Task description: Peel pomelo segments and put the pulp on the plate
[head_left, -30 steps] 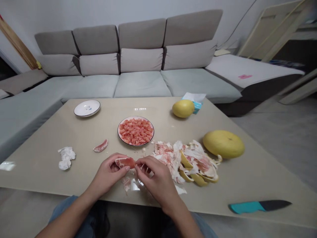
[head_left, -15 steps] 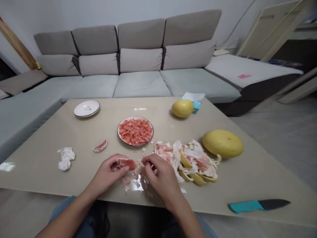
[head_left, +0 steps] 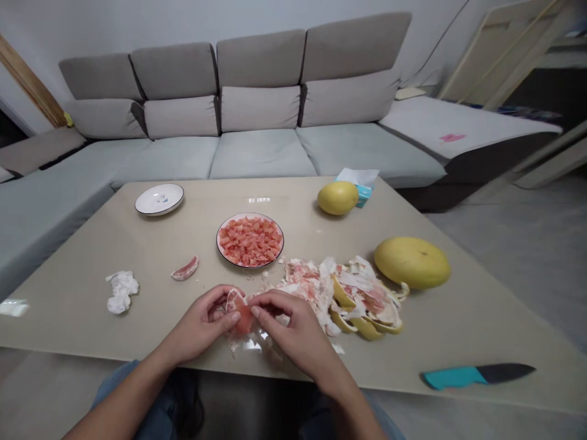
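Observation:
Between the fingers and thumb of my left hand (head_left: 202, 321) is a peeled pomelo segment (head_left: 244, 320), red flesh showing with some white membrane on top. My right hand (head_left: 296, 327) pinches at the segment's right edge with thumb and index finger. Small scraps of membrane and pulp lie on the table under both hands. Just beyond them, a dark-rimmed plate (head_left: 225, 254) holds a heap of red pomelo pieces (head_left: 251, 241). Another segment (head_left: 185, 269), with white membrane on it, lies to the left of that plate.
Right of my hands spreads a pile of peel and membrane (head_left: 351, 296). Two yellow pomelos (head_left: 413, 263) and a tissue pack (head_left: 364, 194) are farther right. A teal-handled knife (head_left: 477, 375) lies near the front edge. Crumpled tissue (head_left: 122, 292) and a white plate (head_left: 159, 200) are left.
My right hand has moved left from the scraps to the segment and now pinches it. In my left hand the segment has tilted, its flesh now facing downward.

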Motion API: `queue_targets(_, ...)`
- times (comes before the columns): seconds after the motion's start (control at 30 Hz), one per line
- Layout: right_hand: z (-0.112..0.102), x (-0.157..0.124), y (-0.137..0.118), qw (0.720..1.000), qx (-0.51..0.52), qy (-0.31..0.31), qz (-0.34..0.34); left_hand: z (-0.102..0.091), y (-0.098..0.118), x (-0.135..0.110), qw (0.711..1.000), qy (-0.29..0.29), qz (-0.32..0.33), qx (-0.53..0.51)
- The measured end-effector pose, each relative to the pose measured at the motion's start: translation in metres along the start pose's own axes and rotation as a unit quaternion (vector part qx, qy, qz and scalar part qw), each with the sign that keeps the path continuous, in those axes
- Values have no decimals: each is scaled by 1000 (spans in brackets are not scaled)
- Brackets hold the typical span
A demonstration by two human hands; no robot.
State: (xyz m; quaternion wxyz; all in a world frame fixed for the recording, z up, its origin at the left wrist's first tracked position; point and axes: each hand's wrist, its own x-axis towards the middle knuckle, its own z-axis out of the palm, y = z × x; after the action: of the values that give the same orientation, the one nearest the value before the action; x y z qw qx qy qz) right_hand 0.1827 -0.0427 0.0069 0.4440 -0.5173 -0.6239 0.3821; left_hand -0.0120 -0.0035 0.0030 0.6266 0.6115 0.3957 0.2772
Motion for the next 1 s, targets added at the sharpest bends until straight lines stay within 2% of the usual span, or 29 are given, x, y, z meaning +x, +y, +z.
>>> queue_targets(0.13,1,0,-1,999,7,-11,29,-2,6,-2,999,-21,2,26)
queue_targets(0.23,2,1,-2,999,3,-30,29,-2,10,-3,999,-39,-1,25)
queue_targets(0.3,2,1,-1,999,6,-20,28,-2,11,-4,999,-44,-4,22)
queue_targets(0.43,2,1,2,999,29,25,0,-5,9,-4,999,-33,-10,15)
queue_targets(0.6,3,0,-2,999,47,-17,13,-6,8,-3,1000,-28,-2,8)
queue_targets(1.0,9,-2,-5,999,19,-33,39,-2,9,-2,999,-16,1,45)
